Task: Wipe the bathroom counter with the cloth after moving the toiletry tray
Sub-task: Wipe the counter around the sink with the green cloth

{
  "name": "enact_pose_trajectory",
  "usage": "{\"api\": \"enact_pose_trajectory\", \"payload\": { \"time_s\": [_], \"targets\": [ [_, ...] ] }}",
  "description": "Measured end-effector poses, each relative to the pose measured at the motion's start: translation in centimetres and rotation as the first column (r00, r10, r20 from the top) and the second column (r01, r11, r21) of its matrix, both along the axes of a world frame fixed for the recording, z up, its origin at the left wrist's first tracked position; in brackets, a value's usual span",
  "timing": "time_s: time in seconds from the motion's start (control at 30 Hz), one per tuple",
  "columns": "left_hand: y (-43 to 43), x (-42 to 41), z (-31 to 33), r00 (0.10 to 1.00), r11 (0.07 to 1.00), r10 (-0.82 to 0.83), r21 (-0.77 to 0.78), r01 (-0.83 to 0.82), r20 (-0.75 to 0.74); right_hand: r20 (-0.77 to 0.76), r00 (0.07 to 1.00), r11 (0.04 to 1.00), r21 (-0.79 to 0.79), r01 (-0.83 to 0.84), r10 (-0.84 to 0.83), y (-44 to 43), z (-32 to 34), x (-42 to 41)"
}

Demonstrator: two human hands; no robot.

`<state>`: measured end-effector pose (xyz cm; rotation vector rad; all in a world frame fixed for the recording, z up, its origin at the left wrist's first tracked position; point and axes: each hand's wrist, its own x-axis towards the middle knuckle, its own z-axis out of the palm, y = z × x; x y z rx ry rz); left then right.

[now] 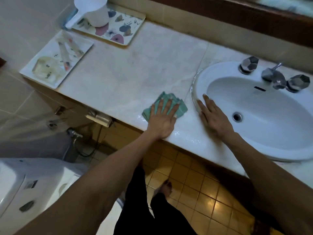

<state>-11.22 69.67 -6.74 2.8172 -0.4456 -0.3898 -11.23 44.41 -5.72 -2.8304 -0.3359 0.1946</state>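
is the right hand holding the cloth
No, the left hand presses the cloth flat; the right hand rests on the sink rim.

The pale marble counter point(128, 68) carries a white toiletry tray point(55, 59) at its far left end, a floral tray point(116, 29) behind it (white jug on top), and a folded teal cloth point(180, 106) near the inset sink point(199, 85).

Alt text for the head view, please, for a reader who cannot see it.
A left hand presses a green cloth flat on a marble counter; the right hand rests on the sink rim. Two trays sit at the far left.
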Motion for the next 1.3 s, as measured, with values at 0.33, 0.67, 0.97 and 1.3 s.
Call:
{"api": "enact_pose_trajectory", "payload": {
  "time_s": [0.33, 0.67, 0.97, 1.3],
  "targets": [
    [10.2, 4.1, -0.5, 0.995, 0.997, -0.039, 0.073, 0.033, 0.090, -0.013, 0.958, 0.956, -0.079, 0.284, -0.285, -2.4, 0.4, -2.9],
    [-8.0, -3.1, -1.0, 0.995, 0.997, 0.023, -0.080, -0.015, 0.099, 0.039, 0.929, 0.928, -0.047, 0.371, -0.369, -2.7, -0.6, -2.4],
    [5.8, 0.9, -0.6, 0.902, 0.907, -0.421, 0.036, 0.420, 0.095, -0.051, 0.910, 0.911, 0.001, 0.412, -0.412, -2.6, -0.1, -2.5],
    [-1.0, 3.7, -1.2, 0.950, 0.963, 0.270, -0.043, -0.266, 0.155, -0.073, 0.869, 0.871, -0.086, 0.483, -0.489, -5.1, 0.2, -5.9]
  ]
}}
